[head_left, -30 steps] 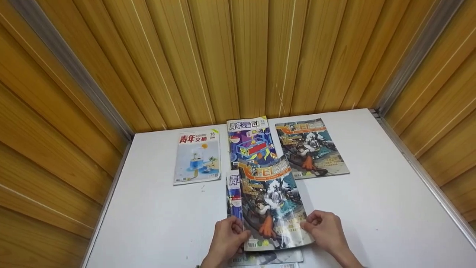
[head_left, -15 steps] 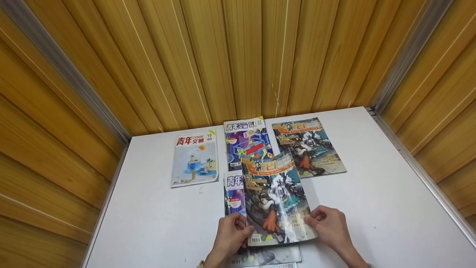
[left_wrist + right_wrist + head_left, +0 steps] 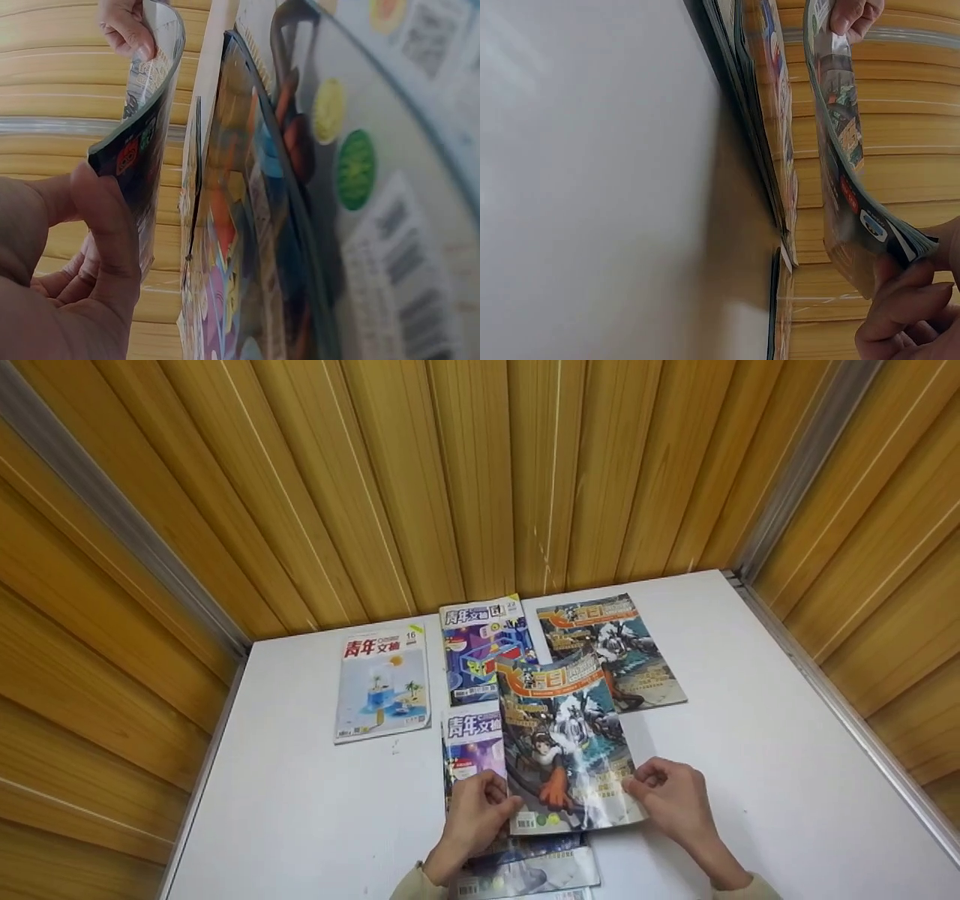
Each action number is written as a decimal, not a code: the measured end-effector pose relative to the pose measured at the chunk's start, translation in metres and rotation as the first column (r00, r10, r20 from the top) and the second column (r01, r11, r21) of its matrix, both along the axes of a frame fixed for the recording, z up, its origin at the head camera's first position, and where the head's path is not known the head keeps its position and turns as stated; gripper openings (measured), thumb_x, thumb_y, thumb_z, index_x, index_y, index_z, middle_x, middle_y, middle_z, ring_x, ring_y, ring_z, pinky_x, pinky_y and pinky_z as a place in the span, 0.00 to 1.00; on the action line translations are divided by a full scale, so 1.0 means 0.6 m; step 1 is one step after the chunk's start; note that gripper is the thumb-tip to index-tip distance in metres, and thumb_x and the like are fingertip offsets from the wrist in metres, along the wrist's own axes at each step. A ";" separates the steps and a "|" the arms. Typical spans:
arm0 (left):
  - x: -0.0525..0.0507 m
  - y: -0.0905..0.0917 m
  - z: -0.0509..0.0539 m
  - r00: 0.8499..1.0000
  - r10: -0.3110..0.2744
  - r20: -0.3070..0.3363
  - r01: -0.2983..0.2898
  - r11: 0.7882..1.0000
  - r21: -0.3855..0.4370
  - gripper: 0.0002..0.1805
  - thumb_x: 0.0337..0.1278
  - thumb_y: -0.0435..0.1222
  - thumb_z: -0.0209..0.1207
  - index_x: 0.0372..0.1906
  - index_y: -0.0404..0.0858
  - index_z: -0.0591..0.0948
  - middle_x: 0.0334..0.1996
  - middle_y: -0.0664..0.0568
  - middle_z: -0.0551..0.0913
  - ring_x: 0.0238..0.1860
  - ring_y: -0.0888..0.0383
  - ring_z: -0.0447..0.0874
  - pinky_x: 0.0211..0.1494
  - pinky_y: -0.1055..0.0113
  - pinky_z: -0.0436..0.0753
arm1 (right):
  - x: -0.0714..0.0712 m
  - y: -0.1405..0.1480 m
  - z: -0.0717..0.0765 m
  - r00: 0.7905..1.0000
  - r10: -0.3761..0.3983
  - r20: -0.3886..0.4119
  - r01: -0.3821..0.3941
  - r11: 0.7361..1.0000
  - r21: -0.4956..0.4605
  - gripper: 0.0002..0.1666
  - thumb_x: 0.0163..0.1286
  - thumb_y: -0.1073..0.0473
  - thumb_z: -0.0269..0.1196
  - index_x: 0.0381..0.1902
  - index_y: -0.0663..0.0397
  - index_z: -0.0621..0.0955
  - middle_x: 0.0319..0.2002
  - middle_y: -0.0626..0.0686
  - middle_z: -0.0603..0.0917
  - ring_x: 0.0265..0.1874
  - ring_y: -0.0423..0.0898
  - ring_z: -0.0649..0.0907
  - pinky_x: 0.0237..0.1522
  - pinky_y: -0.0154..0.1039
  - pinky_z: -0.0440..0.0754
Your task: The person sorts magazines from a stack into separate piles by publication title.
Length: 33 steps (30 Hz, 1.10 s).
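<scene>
A glossy magazine [image 3: 570,750] with an orange title band is held up off the table between my two hands. My left hand [image 3: 478,819] pinches its lower left corner, and my right hand [image 3: 675,799] pinches the lower right edge. The sheet bows between them in both wrist views. Beneath it lies a stack of magazines; a purple one [image 3: 469,746] sticks out at the left, and a grey-edged one [image 3: 525,876] shows at the bottom. The held magazine's top overlaps, from this view, a purple magazine [image 3: 480,645] and a matching orange-titled magazine [image 3: 649,660] at the back.
A pale blue magazine [image 3: 384,686] lies at the back left of the white table [image 3: 300,795]. Yellow wood-look panels [image 3: 390,487] wall in the back and both sides. Bare table surface shows left and right of the stack.
The held magazine and both hands have shifted up and slightly right in the head view. More of the purple magazine beneath shows. The camera view has also shifted a little.
</scene>
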<state>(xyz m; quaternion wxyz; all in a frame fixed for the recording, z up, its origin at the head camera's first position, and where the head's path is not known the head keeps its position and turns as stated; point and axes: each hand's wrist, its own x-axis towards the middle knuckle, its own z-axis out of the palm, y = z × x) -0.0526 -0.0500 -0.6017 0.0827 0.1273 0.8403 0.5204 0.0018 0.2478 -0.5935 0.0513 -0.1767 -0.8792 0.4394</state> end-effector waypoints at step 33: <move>-0.191 0.156 -0.059 0.967 -0.129 -0.220 0.116 0.991 -0.070 0.10 0.54 0.33 0.73 0.25 0.41 0.82 0.16 0.56 0.80 0.13 0.63 0.77 0.20 0.66 0.76 | -0.114 0.139 -0.020 0.982 0.005 -0.187 0.017 0.993 0.113 0.07 0.64 0.67 0.72 0.26 0.61 0.85 0.21 0.53 0.84 0.22 0.45 0.77 0.30 0.38 0.71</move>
